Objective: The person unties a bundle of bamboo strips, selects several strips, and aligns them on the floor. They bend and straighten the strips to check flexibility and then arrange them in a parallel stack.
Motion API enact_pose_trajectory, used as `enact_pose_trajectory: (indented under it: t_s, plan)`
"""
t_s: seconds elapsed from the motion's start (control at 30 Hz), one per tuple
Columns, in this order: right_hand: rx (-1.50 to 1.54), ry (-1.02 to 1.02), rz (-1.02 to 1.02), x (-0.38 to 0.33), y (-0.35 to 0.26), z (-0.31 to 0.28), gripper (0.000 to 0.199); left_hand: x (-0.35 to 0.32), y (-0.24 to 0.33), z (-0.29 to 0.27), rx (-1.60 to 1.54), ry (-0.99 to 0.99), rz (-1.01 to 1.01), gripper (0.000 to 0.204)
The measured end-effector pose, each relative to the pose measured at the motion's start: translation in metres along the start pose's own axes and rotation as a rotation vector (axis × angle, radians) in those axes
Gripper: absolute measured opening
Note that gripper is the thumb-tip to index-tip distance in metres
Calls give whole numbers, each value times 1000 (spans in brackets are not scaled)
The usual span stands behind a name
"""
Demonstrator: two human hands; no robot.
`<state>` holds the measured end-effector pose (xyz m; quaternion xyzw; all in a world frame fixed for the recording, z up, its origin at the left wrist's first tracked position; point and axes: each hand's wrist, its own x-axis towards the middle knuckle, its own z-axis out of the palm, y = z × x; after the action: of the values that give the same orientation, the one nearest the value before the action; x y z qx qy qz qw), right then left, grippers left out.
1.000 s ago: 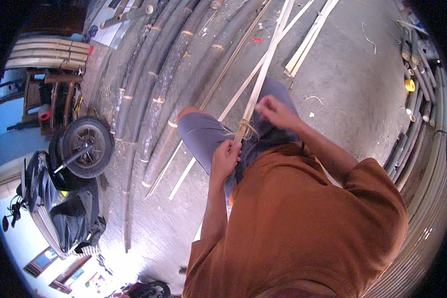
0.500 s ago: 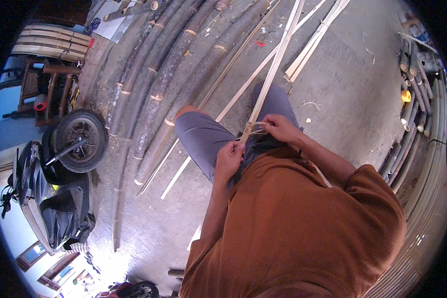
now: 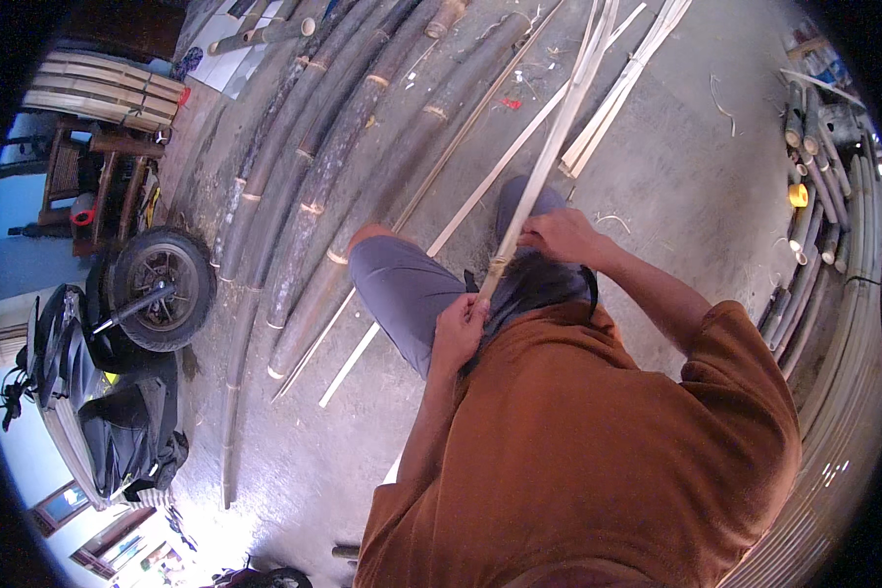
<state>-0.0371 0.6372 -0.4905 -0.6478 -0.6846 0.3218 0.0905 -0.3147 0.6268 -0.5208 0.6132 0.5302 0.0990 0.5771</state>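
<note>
A bundle of long, pale bamboo strips (image 3: 544,176) runs from my lap up and away past my knees. A thin tie (image 3: 499,262) circles it near its close end. My left hand (image 3: 459,331) is closed round that close end, thumb on top. Farther along, my right hand (image 3: 564,236) is closed at the right edge of the same strips, beyond the tie. Its fingertips are partly hidden, and I cannot see whether it also has the tie's loose end.
Several dark bamboo poles (image 3: 318,176) lie on the floor to the left, beside a motorcycle wheel (image 3: 162,290). Another bundle of split strips (image 3: 622,93) lies ahead. Cut bamboo pieces (image 3: 808,211) are stacked at the right, near a yellow roll (image 3: 799,195).
My right hand has moved slightly up and along the strips; the loose tie ends that stretched between my hands no longer show. My left hand stays at the close end, slightly lower.
</note>
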Motion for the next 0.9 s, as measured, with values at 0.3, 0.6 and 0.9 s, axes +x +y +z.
enact_pose_trajectory:
  t_s: [0.3,0.6,0.9]
  plan:
    - [-39,-4,76,-4,-5,7,27,-7,39,-22,61,-63,-52,29]
    - [1006,-466,-432,-40,-57,-22,21,19,39,-33,374,97,131,30]
    - [1114,643,22,-61,100,-120,17,-1,64,-42,355,153,159,38]
